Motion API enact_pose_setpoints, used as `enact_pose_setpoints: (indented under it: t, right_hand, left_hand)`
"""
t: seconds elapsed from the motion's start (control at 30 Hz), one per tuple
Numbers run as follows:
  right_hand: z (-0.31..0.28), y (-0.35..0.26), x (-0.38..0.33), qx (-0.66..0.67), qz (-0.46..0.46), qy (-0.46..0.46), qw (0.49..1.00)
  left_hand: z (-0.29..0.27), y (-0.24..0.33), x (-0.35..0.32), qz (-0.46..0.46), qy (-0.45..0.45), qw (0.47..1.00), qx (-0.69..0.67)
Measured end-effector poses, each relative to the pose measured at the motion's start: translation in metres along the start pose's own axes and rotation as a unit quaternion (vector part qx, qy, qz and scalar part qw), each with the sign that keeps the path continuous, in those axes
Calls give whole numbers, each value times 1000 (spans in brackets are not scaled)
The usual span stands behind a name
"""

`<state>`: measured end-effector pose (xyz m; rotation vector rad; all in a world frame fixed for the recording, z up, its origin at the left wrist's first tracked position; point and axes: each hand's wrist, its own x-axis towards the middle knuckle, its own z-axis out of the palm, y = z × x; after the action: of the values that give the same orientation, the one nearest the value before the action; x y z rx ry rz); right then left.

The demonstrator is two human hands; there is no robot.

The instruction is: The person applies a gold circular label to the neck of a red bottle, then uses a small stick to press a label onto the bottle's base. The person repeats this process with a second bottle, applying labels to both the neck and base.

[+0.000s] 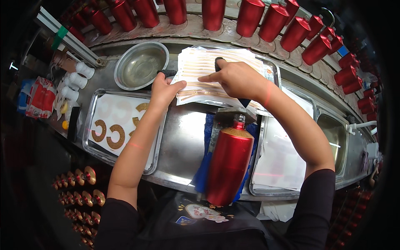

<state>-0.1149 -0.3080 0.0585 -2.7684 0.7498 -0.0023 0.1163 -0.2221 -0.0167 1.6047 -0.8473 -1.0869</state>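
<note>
My left hand (164, 88) presses down the left edge of a stack of white sheets (200, 66) carrying thin gold strips, a dark cot on its fingertip. My right hand (233, 77) rests on top of the same stack, index finger pointing left along a strip. The stack lies in a steel tray (273, 68) at the back of the metal bench. A red bottle (229, 162) with a gold shoulder lies on a blue cloth (204, 166) right in front of me, neck pointing away.
A steel bowl (141, 65) with water stands left of the stack. A tray (93, 146) at left holds gold C-shaped labels (116, 136). Another tray (277, 162) at right holds white paper. Red bottles (250, 16) line the far conveyor. Small white bottles (77, 79) stand at far left.
</note>
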Motion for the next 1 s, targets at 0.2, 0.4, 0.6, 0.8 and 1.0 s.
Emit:
enact_pose_setpoints:
  t: [0.2,0.4,0.6,0.8,1.0]
  right_hand:
    - [7,-10,23,7,-33,-56,998]
    - [21,-5,27,34,-19,-12,999]
    - [23,-4,26,46,-10,-18,999]
    - [27,-5,26,62,-21,9,998]
    - [20,1,19,89,-11,1,996]
  left_hand:
    - [-1,-2,-2,-21,-14,999,-31]
    - [8,5,-5,-23,-6,998,-53]
    - [9,6,-8,-27,-7,998,-53]
    - [-1,-5,-6,-6,-16,998,-61]
    - [-12,-2,-11,-24,-15,993,-114]
